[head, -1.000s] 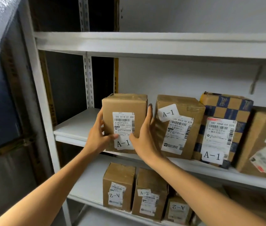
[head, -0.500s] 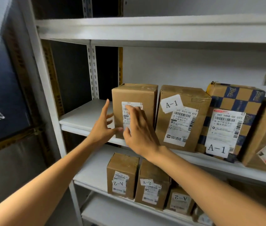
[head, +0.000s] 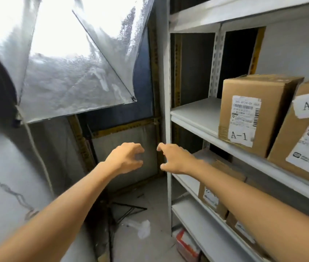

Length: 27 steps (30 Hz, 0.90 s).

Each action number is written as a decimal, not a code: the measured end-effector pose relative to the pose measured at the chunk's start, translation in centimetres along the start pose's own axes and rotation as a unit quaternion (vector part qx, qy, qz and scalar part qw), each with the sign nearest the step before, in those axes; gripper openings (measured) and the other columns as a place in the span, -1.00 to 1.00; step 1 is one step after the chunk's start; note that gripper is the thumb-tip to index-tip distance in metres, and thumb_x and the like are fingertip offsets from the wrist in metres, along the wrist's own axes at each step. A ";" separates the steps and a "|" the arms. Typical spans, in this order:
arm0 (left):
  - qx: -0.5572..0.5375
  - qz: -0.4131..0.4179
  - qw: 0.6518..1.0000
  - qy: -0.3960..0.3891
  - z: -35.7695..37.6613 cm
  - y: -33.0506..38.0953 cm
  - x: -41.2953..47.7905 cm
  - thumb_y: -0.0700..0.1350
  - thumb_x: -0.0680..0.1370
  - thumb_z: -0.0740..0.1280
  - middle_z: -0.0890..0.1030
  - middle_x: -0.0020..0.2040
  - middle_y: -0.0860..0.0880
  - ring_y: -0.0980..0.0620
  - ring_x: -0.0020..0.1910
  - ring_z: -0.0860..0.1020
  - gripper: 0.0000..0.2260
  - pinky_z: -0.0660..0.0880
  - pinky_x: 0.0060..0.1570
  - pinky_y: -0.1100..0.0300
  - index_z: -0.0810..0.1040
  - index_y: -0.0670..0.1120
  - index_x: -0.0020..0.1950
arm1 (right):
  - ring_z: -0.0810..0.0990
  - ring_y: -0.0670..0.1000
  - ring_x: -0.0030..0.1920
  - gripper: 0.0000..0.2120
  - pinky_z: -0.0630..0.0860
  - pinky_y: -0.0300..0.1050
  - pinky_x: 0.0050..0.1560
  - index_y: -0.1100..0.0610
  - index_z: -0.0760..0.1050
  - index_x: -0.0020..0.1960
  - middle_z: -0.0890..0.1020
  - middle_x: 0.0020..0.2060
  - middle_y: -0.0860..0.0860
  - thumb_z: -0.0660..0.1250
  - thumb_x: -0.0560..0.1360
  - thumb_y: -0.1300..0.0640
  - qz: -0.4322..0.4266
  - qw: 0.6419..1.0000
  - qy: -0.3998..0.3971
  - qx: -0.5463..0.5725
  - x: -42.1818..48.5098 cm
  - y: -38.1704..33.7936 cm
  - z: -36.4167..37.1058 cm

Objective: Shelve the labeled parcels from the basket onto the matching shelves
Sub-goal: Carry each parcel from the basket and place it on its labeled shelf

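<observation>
Shelf unit [head: 167, 114]: white metal rack, at 3 o'clock from where I stand.
A-1 shelf [head: 193, 112]: bare at its left end; a brown parcel [head: 254, 114] tagged A-1 stands upright on it, a second A-1 parcel [head: 301, 140] just beside it at 3 o'clock.
Lower shelf [head: 185, 183]: brown parcels [head: 212, 197] in a row, labels blurred.
Floor [head: 155, 203]: grey concrete; black stand legs [head: 129, 209], a crumpled clear wrapper [head: 142, 228], a red-and-white carton [head: 186, 244] under the rack.
</observation>
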<state>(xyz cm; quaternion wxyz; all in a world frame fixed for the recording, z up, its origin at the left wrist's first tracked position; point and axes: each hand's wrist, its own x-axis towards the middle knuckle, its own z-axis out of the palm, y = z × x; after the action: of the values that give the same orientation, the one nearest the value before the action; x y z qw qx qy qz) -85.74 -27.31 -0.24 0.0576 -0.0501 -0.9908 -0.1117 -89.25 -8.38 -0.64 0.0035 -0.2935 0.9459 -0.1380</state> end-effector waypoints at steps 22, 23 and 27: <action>-0.068 -0.567 0.820 0.030 4.8 -1.4 -54.1 0.07 0.38 0.39 0.61 -0.03 0.03 0.03 -0.02 0.56 -0.77 0.48 -0.08 0.16 0.61 0.04 -0.02 | 0.55 0.17 0.12 -0.51 0.54 0.07 0.08 0.12 0.41 0.31 0.58 0.14 0.10 0.41 0.42 0.05 -0.516 0.815 -0.259 -0.046 -19.8 -32.5 16.1; -0.072 -0.582 0.809 0.035 4.7 -0.6 -56.6 0.03 0.41 0.40 0.58 -0.08 0.05 0.03 -0.04 0.54 -0.84 0.44 -0.13 0.19 0.60 0.04 -0.05 | 0.56 0.19 0.08 -0.55 0.56 0.11 0.04 0.14 0.44 0.25 0.58 0.09 0.12 0.41 0.40 0.05 -0.534 0.801 -0.264 -0.054 -21.3 -34.1 16.6; -0.093 -0.644 0.758 0.047 4.6 3.2 -66.4 0.02 0.45 0.40 0.61 -0.06 -0.06 -0.09 -0.04 0.58 -0.82 0.49 -0.14 0.09 0.60 -0.06 -0.07 | 0.53 0.13 0.08 -0.61 0.50 -0.06 -0.01 0.13 0.43 0.20 0.55 0.08 0.06 0.35 0.41 0.06 -0.611 0.741 -0.273 -0.062 -29.5 -40.1 17.7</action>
<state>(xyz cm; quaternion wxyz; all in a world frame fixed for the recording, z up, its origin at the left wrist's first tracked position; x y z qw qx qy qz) -20.26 -28.85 -12.36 0.0137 0.6003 -0.7699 -0.2162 -41.05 -28.28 -9.32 0.1580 -0.8332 0.5288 0.0345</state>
